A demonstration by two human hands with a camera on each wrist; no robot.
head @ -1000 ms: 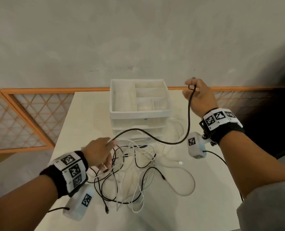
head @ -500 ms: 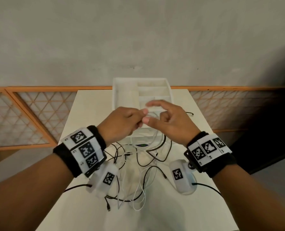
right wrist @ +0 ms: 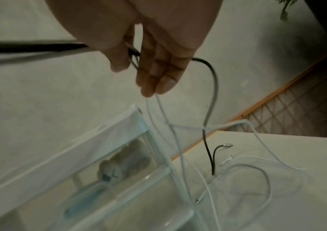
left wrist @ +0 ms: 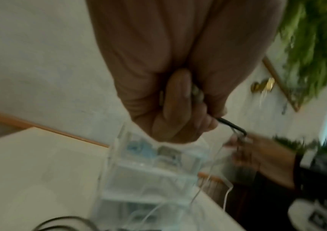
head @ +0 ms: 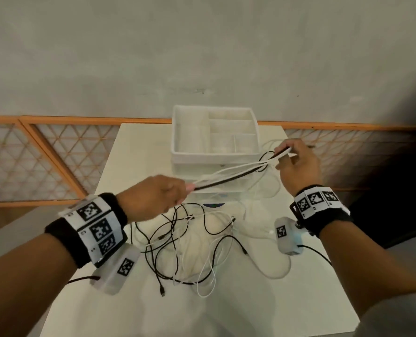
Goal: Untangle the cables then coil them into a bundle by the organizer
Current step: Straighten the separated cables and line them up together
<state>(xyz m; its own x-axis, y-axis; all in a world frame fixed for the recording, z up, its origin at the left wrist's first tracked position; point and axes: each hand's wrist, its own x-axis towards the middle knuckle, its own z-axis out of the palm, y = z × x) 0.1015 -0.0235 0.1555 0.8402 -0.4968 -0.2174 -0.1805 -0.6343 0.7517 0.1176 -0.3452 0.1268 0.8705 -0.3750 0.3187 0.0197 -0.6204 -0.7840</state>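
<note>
pinching cables taut: left hand, right hand; white table, grey wall.

Left wrist view blurred; organizer drawer contents indistinct

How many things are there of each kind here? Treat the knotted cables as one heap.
Hands: 2, left hand and right hand
Wristbands: 2, left wristband and right wristband
Organizer: 1
Table: 1
Cable tangle: 1, single cables too knotted to count
Total: 7
</note>
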